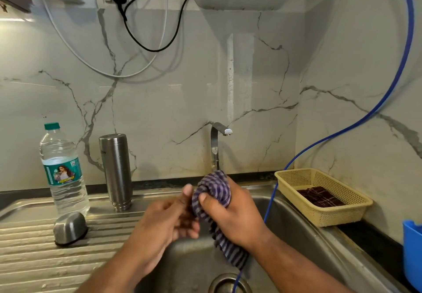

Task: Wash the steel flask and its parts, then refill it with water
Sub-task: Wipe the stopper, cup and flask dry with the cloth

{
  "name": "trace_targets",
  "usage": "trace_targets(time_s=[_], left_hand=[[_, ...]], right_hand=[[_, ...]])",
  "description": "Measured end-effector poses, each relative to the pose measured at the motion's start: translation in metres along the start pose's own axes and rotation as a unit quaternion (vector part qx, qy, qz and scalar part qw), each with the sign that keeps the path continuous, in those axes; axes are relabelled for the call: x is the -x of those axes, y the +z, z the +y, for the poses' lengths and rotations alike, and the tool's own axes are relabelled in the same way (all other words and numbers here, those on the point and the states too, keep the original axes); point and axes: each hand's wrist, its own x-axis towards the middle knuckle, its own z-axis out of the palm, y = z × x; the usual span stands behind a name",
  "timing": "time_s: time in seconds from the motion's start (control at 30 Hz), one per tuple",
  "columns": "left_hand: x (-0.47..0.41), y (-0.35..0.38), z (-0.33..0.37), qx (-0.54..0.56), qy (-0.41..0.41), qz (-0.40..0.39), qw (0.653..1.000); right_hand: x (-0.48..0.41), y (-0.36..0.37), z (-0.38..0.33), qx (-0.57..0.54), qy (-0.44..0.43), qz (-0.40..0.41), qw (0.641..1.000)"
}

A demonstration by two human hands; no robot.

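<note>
Purple cloth is clamped in left hand and right hand, maybe round a part. Slippery fingers could drop it.

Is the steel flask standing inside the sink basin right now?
No, the flask stands on the ribbed drainboard left of the basin, next to the plastic bottle.

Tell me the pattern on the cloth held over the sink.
The cloth is striped dark purple and pale grey, seen best in the head view.
</note>
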Motion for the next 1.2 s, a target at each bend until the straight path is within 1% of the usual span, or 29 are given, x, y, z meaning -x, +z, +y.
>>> trace_targets(time_s=[0.03, 0.1, 0.17, 0.2, 0.27, 0.3, 0.33, 0.37, 0.4, 0.43, 0.47, 0.5, 0.53, 0.57, 0.63, 0.67, 0.73, 0.77, 0.8, 0.87, 0.93, 0.97, 1.0, 1.03, 1.07, 1.1, 1.13, 1.17, 1.2], left_hand=[[0.002, 0.001, 0.003, 0.026, -0.035, -0.013, 0.999], [0.003, 0.003, 0.006, 0.048, -0.065, -0.029, 0.996], [0.002, 0.002, 0.006, 0.046, -0.054, -0.027, 0.997], [0.001, 0.001, 0.004, 0.045, -0.044, -0.024, 0.998], [-0.003, -0.001, 0.0, 0.017, 0.001, -0.005, 1.0], [-0.005, -0.004, -0.003, -0.036, 0.049, 0.004, 0.998], [-0.006, -0.006, -0.005, -0.125, 0.113, 0.011, 0.986], [-0.008, -0.01, -0.007, -0.228, 0.18, 0.014, 0.957], [-0.009, -0.012, -0.008, -0.305, 0.235, 0.018, 0.923], [-0.01, -0.014, -0.009, -0.353, 0.27, 0.026, 0.895], [-0.01, -0.014, -0.008, -0.375, 0.285, 0.033, 0.882], [-0.01, -0.014, -0.008, -0.377, 0.284, 0.039, 0.88], [-0.009, -0.012, -0.008, -0.362, 0.267, 0.042, 0.892], [-0.008, -0.011, -0.007, -0.325, 0.235, 0.043, 0.915], [-0.005, -0.006, -0.005, -0.175, 0.125, 0.023, 0.976], [-0.005, -0.005, -0.004, -0.093, 0.061, 0.013, 0.994], [-0.001, -0.002, 0.002, 0.007, -0.045, -0.009, 0.999], [0.001, 0.0, 0.004, 0.033, -0.078, -0.018, 0.996], [0.003, 0.001, 0.006, 0.049, -0.095, -0.023, 0.994], [0.003, 0.001, 0.007, 0.039, -0.077, -0.019, 0.996], [-0.001, -0.003, 0.002, -0.035, 0.003, -0.007, 0.999], [-0.002, -0.006, 0.0, -0.126, 0.062, 0.002, 0.99], [-0.004, -0.009, -0.003, -0.238, 0.128, 0.009, 0.963], [-0.004, -0.011, -0.004, -0.324, 0.189, 0.01, 0.927], [-0.005, -0.013, -0.005, -0.365, 0.23, 0.013, 0.902], [-0.006, -0.014, -0.005, -0.374, 0.25, 0.015, 0.893], [-0.008, -0.015, -0.006, -0.363, 0.253, 0.016, 0.896], [-0.008, -0.015, -0.006, -0.335, 0.243, 0.019, 0.91], [-0.008, -0.013, -0.006, -0.29, 0.215, 0.023, 0.932]], right_hand=[[0.001, 0.0, 0.002, 0.043, -0.042, -0.006, 0.998], [0.002, -0.002, 0.005, 0.094, -0.096, -0.013, 0.991], [0.002, -0.003, 0.007, 0.104, -0.116, -0.01, 0.988], [0.002, -0.002, 0.007, 0.093, -0.106, -0.003, 0.99], [0.002, 0.001, 0.007, 0.033, -0.043, 0.02, 0.998], [0.001, 0.003, 0.006, -0.01, -0.001, 0.033, 0.999], [0.0, 0.005, 0.003, -0.051, 0.046, 0.044, 0.997], [-0.001, 0.007, 0.0, -0.092, 0.095, 0.044, 0.99], [-0.001, 0.008, -0.002, -0.139, 0.153, 0.035, 0.978], [-0.002, 0.008, -0.005, -0.189, 0.22, 0.019, 0.957], [-0.002, 0.007, -0.01, -0.229, 0.274, 0.002, 0.934], [-0.001, 0.005, -0.012, -0.241, 0.299, -0.007, 0.923], [-0.001, 0.005, -0.009, -0.226, 0.286, -0.006, 0.931], [-0.002, 0.005, -0.005, -0.185, 0.244, 0.007, 0.952], [-0.001, 0.003, 0.0, -0.057, 0.116, 0.025, 0.991], [0.0, 0.003, 0.003, 0.007, 0.057, 0.013, 0.998], [0.002, 0.003, 0.009, 0.081, -0.031, -0.011, 0.996], [0.003, 0.002, 0.01, 0.096, -0.061, -0.013, 0.993], [0.003, 0.002, 0.011, 0.102, -0.082, -0.012, 0.991], [0.002, 0.001, 0.011, 0.09, -0.094, -0.004, 0.991], [0.001, 0.003, 0.008, 0.022, -0.036, 0.021, 0.999], [0.0, 0.005, 0.006, -0.026, 0.016, 0.035, 0.999], [0.0, 0.006, 0.003, -0.074, 0.073, 0.039, 0.994], [0.0, 0.007, 0.001, -0.118, 0.13, 0.03, 0.984], [-0.001, 0.008, -0.002, -0.157, 0.19, 0.013, 0.969], [-0.001, 0.008, -0.004, -0.187, 0.238, -0.004, 0.953], [-0.001, 0.007, -0.006, -0.2, 0.262, -0.012, 0.944], [-0.001, 0.007, -0.004, -0.187, 0.254, -0.009, 0.949], [-0.001, 0.006, 0.0, -0.148, 0.221, 0.004, 0.964]])
